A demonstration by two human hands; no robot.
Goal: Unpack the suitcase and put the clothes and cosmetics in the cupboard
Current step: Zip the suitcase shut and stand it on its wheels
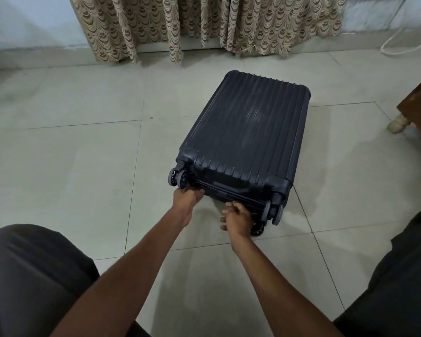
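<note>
We are at the opening step: the dark suitcase (pixel 246 132) lies closed on the tiled floor (pixel 83 154), wheels toward us. Our left hand (pixel 188 197) grips its near edge; our right hand (pixel 237 218) seems to pinch something at the seam, likely the zip. Next we likely run the zip round. Curtains (pixel 204 25) hang behind; a wooden furniture leg (pixel 399 124) stands well clear.

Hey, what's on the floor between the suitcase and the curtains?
Nothing: in the head view only bare floor tiles separate the suitcase from the curtains.
</note>
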